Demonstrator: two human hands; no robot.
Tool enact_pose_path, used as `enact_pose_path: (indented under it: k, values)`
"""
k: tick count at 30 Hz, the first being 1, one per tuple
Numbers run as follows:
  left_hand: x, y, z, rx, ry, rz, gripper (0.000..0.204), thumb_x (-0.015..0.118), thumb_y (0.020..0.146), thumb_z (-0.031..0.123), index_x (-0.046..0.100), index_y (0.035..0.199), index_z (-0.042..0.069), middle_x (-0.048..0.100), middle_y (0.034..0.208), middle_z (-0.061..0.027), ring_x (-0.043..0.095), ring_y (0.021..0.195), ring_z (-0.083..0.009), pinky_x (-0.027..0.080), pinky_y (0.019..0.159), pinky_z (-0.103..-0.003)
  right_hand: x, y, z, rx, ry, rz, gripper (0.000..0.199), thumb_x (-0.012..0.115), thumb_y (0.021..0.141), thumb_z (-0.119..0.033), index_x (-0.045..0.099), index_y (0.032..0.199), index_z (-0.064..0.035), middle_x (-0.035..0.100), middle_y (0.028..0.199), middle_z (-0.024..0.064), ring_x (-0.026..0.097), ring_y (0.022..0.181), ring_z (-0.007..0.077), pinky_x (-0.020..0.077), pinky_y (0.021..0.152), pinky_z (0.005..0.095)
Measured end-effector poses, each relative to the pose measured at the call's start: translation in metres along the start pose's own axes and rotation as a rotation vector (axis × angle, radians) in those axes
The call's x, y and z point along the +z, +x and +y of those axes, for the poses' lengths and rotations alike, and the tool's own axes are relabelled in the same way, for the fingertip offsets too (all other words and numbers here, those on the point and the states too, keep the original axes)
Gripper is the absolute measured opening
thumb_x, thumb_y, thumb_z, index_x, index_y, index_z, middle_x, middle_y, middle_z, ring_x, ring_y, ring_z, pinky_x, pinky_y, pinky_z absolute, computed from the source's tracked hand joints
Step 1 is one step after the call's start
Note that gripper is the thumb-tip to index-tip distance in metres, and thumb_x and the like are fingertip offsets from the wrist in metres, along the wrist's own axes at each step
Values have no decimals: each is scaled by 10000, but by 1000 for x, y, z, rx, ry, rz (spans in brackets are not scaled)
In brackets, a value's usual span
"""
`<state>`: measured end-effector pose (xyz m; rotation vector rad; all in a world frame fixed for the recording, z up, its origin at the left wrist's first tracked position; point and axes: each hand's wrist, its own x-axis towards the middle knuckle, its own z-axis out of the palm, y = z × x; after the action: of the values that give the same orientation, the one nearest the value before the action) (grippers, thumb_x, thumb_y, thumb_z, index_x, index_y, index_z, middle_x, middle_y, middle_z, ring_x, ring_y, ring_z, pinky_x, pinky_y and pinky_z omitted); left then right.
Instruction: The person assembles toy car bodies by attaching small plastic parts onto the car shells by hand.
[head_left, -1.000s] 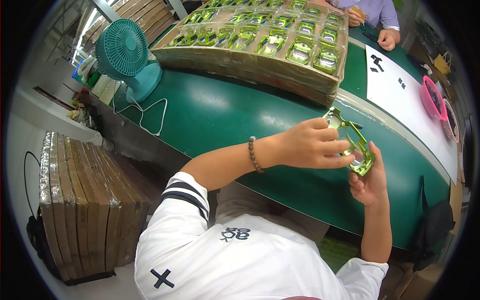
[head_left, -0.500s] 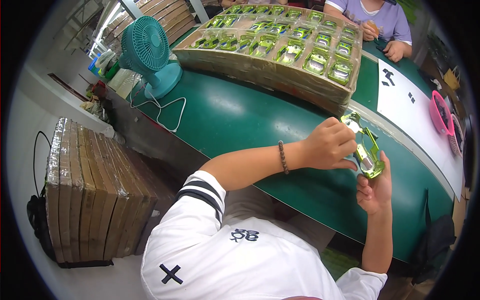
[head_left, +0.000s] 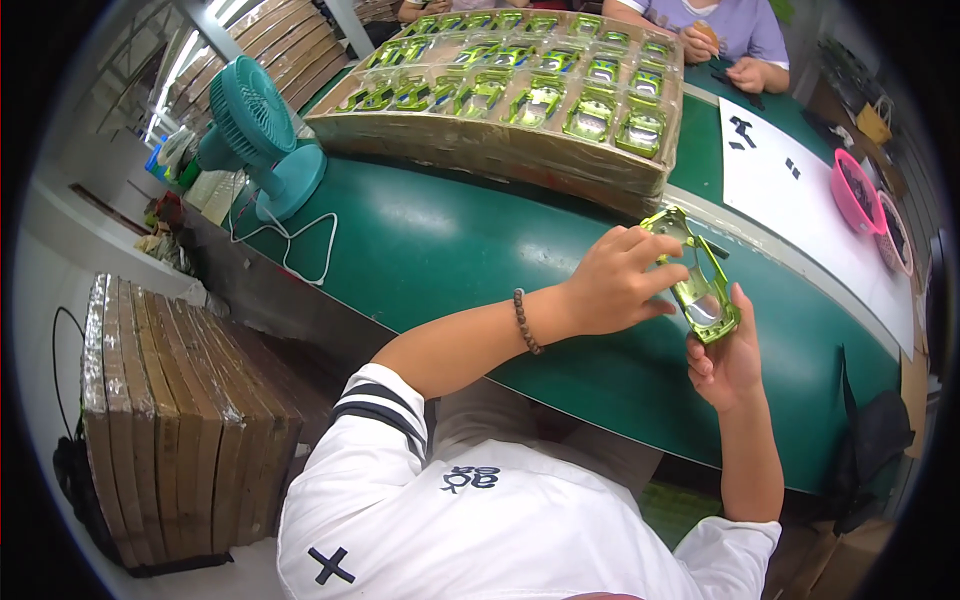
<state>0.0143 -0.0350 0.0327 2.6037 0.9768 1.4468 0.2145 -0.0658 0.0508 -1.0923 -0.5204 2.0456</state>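
Over the green tabletop, my right hand grips the lower end of a shiny lime-green plastic frame with large openings. Its thumb lies along one side and its fingers curl beneath. My left hand, with a beaded bracelet at the wrist, is at the frame's left side. Its fingers are apart, and the upper ones overlap the frame's edge. Whether they press on it I cannot tell. The frame tilts, its upper end pointing away from me toward a large carton filled with similar green parts in clear trays.
A teal fan with a white cable stands at the left. White paper with small black pieces and a pink basket lie at the right. A person works across the table. Flattened cartons stand lower left.
My left fingers have loosened from a closed pinch and spread apart. The frame has turned slightly in my right hand. The whole view has shifted, so the surroundings appear farther left.
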Motion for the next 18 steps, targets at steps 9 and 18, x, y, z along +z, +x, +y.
enact_pose_path:
  k: [9,18]
  values:
    - [-4,-3,-9,152,24,-259,264,760,613,242,577,777,148,563,962,26,531,891,-173,378,794,-342,-9,10,-2,111,-20,-11,578,415,871,-604,585,976,-61,534,492,85,460,321,126,367,275,216]
    - [-19,7,-11,455,-53,-85,154,696,718,162,611,844,141,597,1025,-20,585,838,-180,469,764,-344,-14,4,-13,231,147,-150,564,381,867,-632,615,813,-121,516,467,89,423,285,133,330,246,220]
